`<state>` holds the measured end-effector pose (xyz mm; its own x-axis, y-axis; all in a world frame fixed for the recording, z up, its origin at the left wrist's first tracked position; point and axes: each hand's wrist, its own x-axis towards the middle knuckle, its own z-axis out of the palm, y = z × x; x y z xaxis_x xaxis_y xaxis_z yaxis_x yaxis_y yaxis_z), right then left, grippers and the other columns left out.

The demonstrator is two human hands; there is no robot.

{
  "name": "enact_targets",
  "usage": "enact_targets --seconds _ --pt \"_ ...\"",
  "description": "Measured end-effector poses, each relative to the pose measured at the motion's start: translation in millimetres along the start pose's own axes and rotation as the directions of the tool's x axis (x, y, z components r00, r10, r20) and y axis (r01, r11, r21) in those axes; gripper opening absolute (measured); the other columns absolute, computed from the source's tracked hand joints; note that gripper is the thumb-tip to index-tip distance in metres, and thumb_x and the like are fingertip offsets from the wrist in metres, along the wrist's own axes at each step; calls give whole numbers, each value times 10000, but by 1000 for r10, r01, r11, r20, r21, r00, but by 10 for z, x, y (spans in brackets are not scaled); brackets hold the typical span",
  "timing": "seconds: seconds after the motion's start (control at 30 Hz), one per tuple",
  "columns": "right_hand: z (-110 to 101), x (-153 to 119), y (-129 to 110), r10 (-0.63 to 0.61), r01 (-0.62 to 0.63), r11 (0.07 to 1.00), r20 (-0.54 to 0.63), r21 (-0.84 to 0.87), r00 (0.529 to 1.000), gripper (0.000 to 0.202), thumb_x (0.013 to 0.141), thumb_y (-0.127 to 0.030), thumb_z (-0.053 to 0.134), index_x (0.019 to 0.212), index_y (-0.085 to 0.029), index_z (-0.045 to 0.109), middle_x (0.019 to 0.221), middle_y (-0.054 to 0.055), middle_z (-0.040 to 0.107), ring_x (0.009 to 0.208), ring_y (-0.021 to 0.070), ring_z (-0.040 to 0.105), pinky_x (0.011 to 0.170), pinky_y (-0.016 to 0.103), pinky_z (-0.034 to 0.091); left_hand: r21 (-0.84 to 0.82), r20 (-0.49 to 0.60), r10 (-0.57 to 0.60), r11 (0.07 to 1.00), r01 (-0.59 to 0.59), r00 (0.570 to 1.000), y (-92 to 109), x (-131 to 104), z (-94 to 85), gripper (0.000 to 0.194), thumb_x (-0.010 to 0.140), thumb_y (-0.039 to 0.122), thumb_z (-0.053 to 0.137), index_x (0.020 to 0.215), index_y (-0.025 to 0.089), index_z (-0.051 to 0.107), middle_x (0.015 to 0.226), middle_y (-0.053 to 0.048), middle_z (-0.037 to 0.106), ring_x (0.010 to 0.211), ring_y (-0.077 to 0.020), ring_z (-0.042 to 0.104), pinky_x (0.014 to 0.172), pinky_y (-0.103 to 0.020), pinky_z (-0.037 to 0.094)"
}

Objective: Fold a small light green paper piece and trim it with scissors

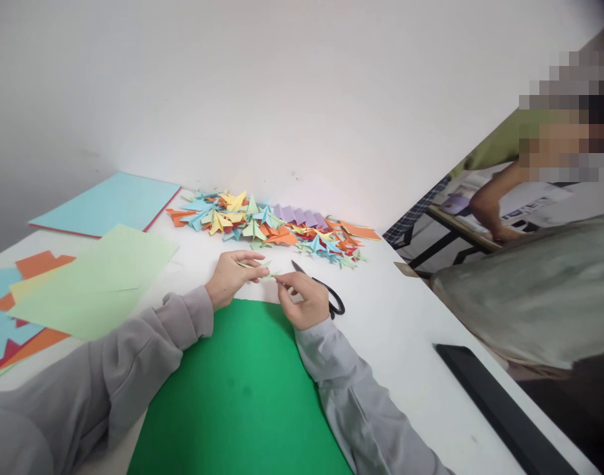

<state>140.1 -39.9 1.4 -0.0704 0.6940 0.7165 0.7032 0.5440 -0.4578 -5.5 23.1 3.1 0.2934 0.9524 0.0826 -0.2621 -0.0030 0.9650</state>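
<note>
Between both hands is a small pale green folded paper (pixel 274 274), above the far edge of a green sheet (pixel 232 376). My left hand (pixel 236 274) pinches one end of it between thumb and fingers. At its other end, the thumb and forefinger of my right hand (pixel 304 298) close on the tip. Black-handled scissors (pixel 337 300) lie on the table just beyond my right hand, partly hidden by it. Past the hands, along the wall, lies a heap of folded paper shapes (pixel 252 227) in orange, yellow, blue, green and purple.
On the left are a light green sheet (pixel 118 270), coloured paper scraps (pixel 44 264) and a light blue stack (pixel 108 201). A long black bar (pixel 494 402) lies near the right edge of the white table (pixel 405 369). Another person's arm (pixel 494 198) is at a table on the right.
</note>
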Motion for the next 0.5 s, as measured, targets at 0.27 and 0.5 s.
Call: enact_targets --seconds 0.27,0.5 --pt "-28 112 59 734 -642 371 212 672 646 169 637 -338 565 651 -185 493 452 -26 576 352 107 507 346 203 382 128 8 55 990 -55 998 23 -21 23 401 461 256 746 816 104 635 650 -34 616 509 -93 551 547 -242 453" --pt "3 139 27 683 -758 144 491 636 541 181 554 -249 614 690 -183 514 465 -21 598 386 120 537 355 209 408 259 4 92 962 -90 996 55 -45 32 392 467 283 738 813 119 655 698 -46 632 598 -112 571 581 -234 455"
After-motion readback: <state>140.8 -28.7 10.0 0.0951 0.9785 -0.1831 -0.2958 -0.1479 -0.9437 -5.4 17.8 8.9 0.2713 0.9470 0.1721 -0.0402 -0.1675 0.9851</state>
